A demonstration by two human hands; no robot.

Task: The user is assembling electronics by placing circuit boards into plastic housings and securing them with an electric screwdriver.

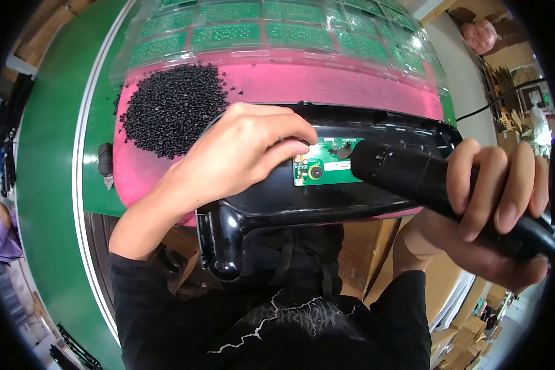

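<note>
To the left of our left hand (246, 142), the heap of small black pieces (172, 108) looks loose and hard, each bit probably so light that only a fingertip pinch suits it. Our hands are apart. The left one has thumb and forefinger bent close together over the near-left end of the green circuit board (336, 176); we cannot tell whether they hold anything or press on it. The board lies between our hands, inside the black plastic housing (327, 206), which stretches under both. We judge the board thin, light and stiff, fragile where its round black part (315, 172) and the little parts stand up, so its bare edges are the place to take it. The glossy housing seems rigid, light for its length, slippery and easily scratched; its raised rim should give the surest hold. Our right hand (490, 191) is wrapped round the thick body of the black power driver (407, 172), likely the heaviest thing here and best carried in a full grip.
</note>
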